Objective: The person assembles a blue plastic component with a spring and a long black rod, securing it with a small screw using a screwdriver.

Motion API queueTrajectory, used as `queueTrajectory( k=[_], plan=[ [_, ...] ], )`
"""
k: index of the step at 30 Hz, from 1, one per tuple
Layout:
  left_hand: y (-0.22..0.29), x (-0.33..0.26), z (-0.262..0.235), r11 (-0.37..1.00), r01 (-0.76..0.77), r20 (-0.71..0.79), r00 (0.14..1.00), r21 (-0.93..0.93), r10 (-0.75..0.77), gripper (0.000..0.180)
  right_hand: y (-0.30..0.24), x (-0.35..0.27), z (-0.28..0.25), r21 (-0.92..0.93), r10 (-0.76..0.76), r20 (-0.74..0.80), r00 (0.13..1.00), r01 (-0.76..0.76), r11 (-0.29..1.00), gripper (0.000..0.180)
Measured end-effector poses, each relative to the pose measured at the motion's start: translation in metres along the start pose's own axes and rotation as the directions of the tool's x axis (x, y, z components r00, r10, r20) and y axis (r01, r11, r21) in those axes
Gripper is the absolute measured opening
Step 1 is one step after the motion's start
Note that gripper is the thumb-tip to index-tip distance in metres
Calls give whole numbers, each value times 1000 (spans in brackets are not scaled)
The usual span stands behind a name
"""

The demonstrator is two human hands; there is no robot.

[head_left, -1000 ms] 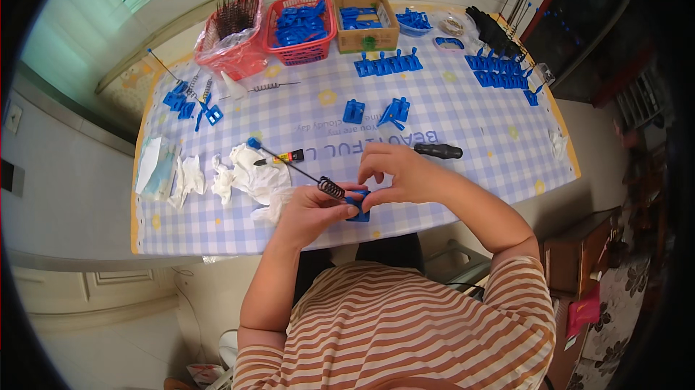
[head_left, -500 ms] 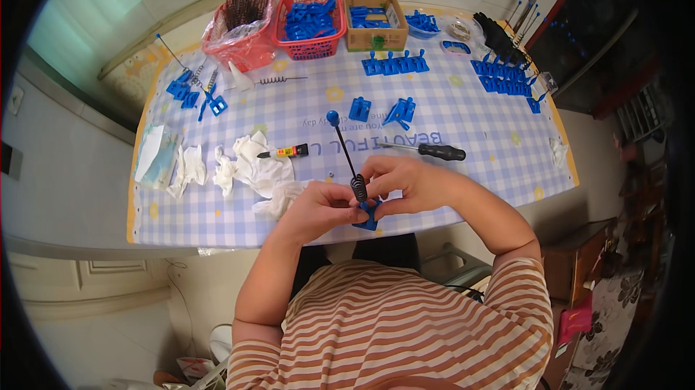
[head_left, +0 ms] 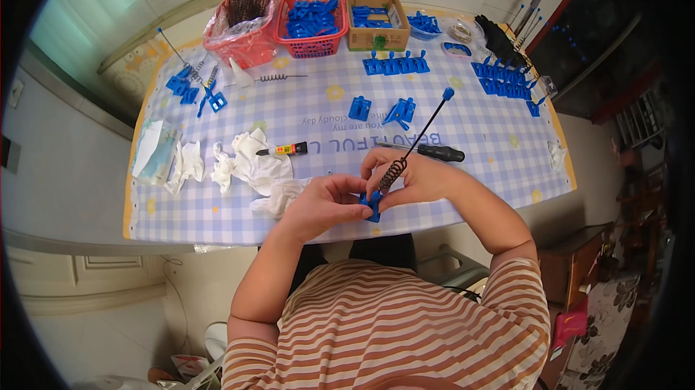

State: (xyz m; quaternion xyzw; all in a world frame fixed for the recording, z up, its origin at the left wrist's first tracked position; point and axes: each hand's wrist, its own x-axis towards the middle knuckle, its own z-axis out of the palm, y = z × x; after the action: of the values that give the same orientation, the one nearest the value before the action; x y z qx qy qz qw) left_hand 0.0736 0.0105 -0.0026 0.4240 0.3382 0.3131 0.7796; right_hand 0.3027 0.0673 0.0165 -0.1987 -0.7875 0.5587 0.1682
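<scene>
Close to the table's front edge, my left hand (head_left: 330, 200) is closed on a small blue plastic base (head_left: 373, 210), thumb and fingers pinching its left side. A black spring rod (head_left: 393, 172) with a blue tip rises from the base, leaning up and to the right. My right hand (head_left: 402, 179) is closed around the lower coil and the right side of the base. Its fingers partly hide where coil and base meet. Beyond my right hand lies a screwdriver (head_left: 441, 153) with a black handle. A glue tube (head_left: 284, 149) rests on crumpled white tissue (head_left: 253, 162) to the left.
Two blue plastic parts (head_left: 360, 108) lie mid-table. Along the back stand a red container of dark rods (head_left: 239, 43), a red basket (head_left: 308, 44) of blue parts and a cardboard box (head_left: 375, 37). Rows of blue pieces (head_left: 503, 87) sit at the right, a tissue pack (head_left: 154, 151) at the left.
The spring rod has swung from leaning left to leaning right. The blue base has shifted slightly upward, and both hands have stayed on the piece.
</scene>
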Motion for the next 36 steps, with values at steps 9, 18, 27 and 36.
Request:
queueTrajectory(
  k=[9,18,27,36],
  plan=[
    [-5,3,0,998,-42,-141,989,38,47,31,1,-3,6,-188,84,-126,989,-107,976,25],
    [-12,7,8,985,-142,-295,941,103,166,31,-13,-7,35,-198,35,-470,882,-144,970,19],
    [-23,14,23,938,-146,-429,860,315,277,38,-22,1,43,-191,197,-626,755,-393,899,18],
    [-41,22,26,882,-286,-435,786,374,439,44,-2,2,55,-115,149,-776,613,-369,922,20]
  ],
)
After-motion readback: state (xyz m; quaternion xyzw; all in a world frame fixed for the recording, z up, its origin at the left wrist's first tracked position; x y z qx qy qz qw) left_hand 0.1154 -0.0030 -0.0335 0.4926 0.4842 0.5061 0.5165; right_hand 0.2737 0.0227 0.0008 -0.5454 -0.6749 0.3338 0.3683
